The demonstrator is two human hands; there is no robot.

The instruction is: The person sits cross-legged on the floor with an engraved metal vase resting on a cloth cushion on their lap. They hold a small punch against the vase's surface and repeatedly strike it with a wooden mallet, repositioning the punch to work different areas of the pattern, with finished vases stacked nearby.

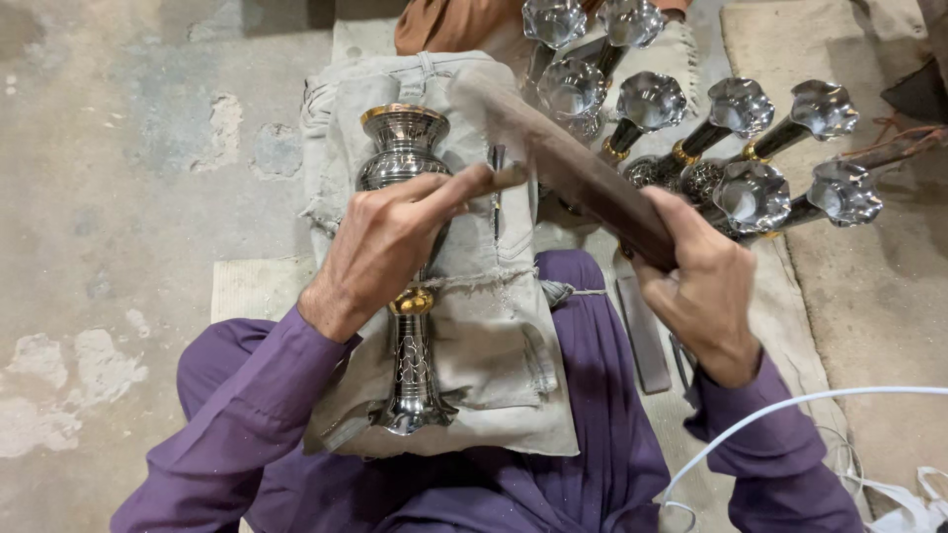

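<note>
Concrete floor [128,148], grey and worn, fills the left of the view, its surface blotched with pale patches where the top layer has flaked away. A person in purple sleeves sits on it with a folded, frayed piece of grey-beige denim cloth [504,326] spread over the lap. On that cloth lies a polished metal vase [410,266], silver with brass-coloured bands at the rim and at the narrow waist, its mouth pointing away from the person and its flared foot towards them. The left hand [390,247] presses down on the belly of the vase, fingers curled over it and the thumb stretched out to the right onto the cloth. The right hand [706,286] is closed in a fist around the near end of a flat brown wooden bat [563,163], which slants up and to the left, its blurred far end above the cloth just right of the vase. Beyond the lap, at the upper right, a cluster of finished vases [736,148] with fluted shiny mouths lies on a pale mat [780,39]. A white cable [790,405] curves across the lower right corner.
</note>
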